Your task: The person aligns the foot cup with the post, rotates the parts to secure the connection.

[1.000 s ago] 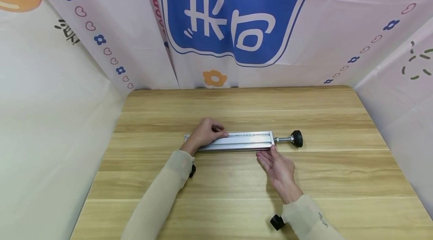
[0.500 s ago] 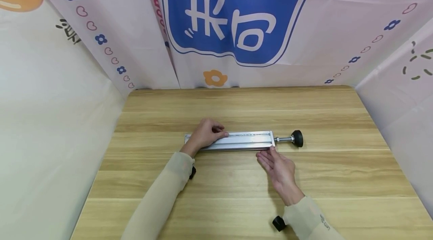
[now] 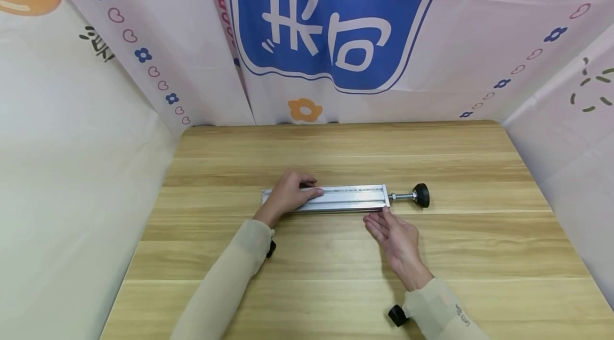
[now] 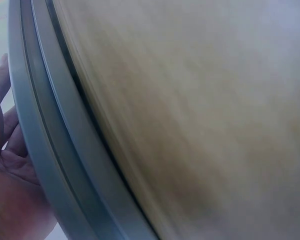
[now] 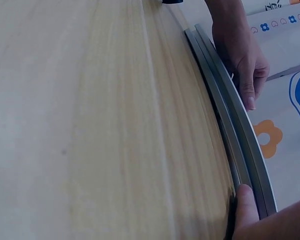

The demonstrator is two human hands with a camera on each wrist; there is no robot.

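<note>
A silver aluminium profile with lengthwise grooves lies across the wooden table. From its right end plate a threaded rod leads to a round black foot. My left hand grips over the profile's left half. The thumb lies on top and the fingers bend over the far edge, their tips hidden. In the right wrist view this left hand shows beyond the rail. My right hand is palm up at the near right corner. Its thumb tip touches the profile, while its straight fingers lie along the near side.
The wooden table reaches up to a printed curtain at the back. White cloth hangs at the left side, and more cloth at the right. A small black wrist device sits under the right cuff.
My left hand has settled slightly lower on the profile, its fingers flatter over the far edge. The profile and my right hand stay nearly still.
</note>
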